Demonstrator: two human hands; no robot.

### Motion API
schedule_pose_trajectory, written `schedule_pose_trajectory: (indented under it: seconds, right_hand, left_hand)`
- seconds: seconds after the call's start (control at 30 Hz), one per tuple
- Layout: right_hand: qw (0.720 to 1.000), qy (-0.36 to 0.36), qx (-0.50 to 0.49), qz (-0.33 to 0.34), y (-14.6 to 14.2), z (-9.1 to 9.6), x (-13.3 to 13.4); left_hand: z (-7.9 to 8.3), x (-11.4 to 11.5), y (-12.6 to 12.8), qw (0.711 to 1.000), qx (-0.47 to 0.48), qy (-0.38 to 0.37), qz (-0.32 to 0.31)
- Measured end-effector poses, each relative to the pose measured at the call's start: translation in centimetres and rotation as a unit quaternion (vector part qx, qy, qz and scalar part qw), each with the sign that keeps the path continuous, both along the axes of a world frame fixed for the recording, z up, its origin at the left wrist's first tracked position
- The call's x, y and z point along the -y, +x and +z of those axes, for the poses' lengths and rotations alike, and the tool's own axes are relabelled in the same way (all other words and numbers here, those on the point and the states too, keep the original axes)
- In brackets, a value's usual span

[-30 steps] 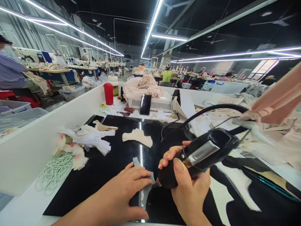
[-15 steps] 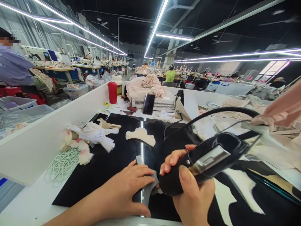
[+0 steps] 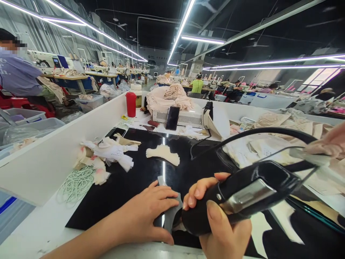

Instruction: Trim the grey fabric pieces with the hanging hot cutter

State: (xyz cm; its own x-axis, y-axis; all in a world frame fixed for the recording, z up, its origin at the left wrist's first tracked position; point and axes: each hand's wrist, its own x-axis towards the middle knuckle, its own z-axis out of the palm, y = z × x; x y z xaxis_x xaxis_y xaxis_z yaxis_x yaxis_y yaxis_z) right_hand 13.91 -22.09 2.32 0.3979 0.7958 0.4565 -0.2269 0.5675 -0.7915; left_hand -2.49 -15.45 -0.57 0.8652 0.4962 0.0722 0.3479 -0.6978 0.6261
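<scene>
My right hand [image 3: 221,226] is wrapped round a black hand-held tool [image 3: 242,196] with a metal plate on its side and a thick black cable [image 3: 264,132] arching away to the right. Its rounded tip rests on a small grey fabric piece [image 3: 169,212] on the glossy black work surface [image 3: 129,180]. My left hand [image 3: 145,216] lies flat with fingers stretched out, pressing that grey piece down right beside the tool's tip. A cream fabric piece [image 3: 163,154] lies further back on the black surface.
A heap of white and pink fabric scraps [image 3: 105,156] and a coil of pale green cord [image 3: 77,183] lie at left. At the back stand a red cup [image 3: 131,104], a phone [image 3: 172,118] against a white box, and fabric piles. White wall [image 3: 54,158] at left. Other people work at distant tables.
The view has shifted slightly, so the tool and hands appear a little lower and larger. Both hands keep the same hold on the tool and the grey piece.
</scene>
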Motion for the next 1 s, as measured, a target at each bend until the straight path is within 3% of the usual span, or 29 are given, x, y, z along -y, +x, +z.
schedule_pose_trajectory:
  seconds: [0.33, 0.57, 0.83, 1.0]
  right_hand:
    - [0.997, -0.01, 0.029, -0.071, 4.1, 0.4, -0.7]
    - [0.985, -0.022, 0.006, -0.169, 5.4, 1.5, -2.2]
    - [0.997, 0.01, 0.025, -0.068, 2.6, 1.0, -1.4]
    - [0.997, 0.014, 0.049, -0.051, 2.3, 0.1, -1.3]
  left_hand:
    - [-1.5, -0.7, -1.3, 0.993, 0.035, 0.105, 0.046]
    - [-0.8, 0.7, -0.4, 0.994, 0.09, 0.06, 0.002]
    - [-0.6, 0.4, -0.5, 0.997, 0.062, 0.05, 0.013]
    - [-0.9, 0.5, -0.5, 0.996, 0.067, 0.048, 0.016]
